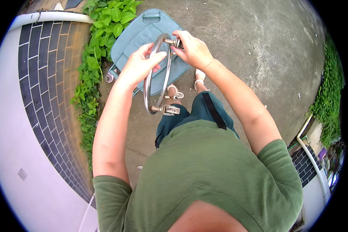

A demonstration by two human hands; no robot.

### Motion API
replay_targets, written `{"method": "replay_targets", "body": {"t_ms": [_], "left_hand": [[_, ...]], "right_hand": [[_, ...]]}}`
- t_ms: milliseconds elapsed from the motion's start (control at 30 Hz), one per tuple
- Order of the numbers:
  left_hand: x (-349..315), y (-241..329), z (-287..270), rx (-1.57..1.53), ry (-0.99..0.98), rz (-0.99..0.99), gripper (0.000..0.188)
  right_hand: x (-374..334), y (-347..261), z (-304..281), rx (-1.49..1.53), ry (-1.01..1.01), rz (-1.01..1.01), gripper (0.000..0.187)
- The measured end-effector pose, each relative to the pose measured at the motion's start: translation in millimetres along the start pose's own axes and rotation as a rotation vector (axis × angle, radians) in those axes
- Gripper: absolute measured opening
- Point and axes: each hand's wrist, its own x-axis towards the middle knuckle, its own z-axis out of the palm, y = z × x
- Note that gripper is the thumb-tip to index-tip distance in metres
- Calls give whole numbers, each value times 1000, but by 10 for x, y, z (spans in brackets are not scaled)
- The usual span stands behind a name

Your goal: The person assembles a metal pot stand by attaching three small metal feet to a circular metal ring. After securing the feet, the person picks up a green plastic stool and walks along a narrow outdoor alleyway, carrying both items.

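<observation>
A round metal ring frame with small caster wheels (147, 91) is held up on edge in front of me, above a blue-grey bin lid. My left hand (137, 65) grips the left side of the ring, with the thumb across it. At the top of the frame, the fingers of my right hand (193, 50) close around a caster (178, 43) on a short rusty stem. Another caster (171, 110) hangs at the ring's lower end near my shorts, and a third wheel (178, 96) shows just above it. Part of the right-hand caster is hidden by my fingers.
The blue-grey wheeled bin (129, 42) stands just beyond my feet on the concrete ground (251, 58). Leafy plants (91, 73) line a dark-tiled wall (46, 65) on the left. At the right are a green hedge (328, 92) and a pale pipe (309, 149).
</observation>
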Motion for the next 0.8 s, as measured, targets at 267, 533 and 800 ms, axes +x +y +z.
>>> {"method": "replay_targets", "body": {"t_ms": [267, 533, 800], "left_hand": [[29, -127, 385, -298, 242, 7, 43], [-150, -274, 426, -135, 311, 265, 33], [-281, -312, 423, 110, 374, 450, 30]], "right_hand": [[-55, -8, -78, -145, 52, -325, 27], [-134, -213, -132, 17, 47, -184, 18], [-122, -367, -278, 762, -477, 510, 18]]}}
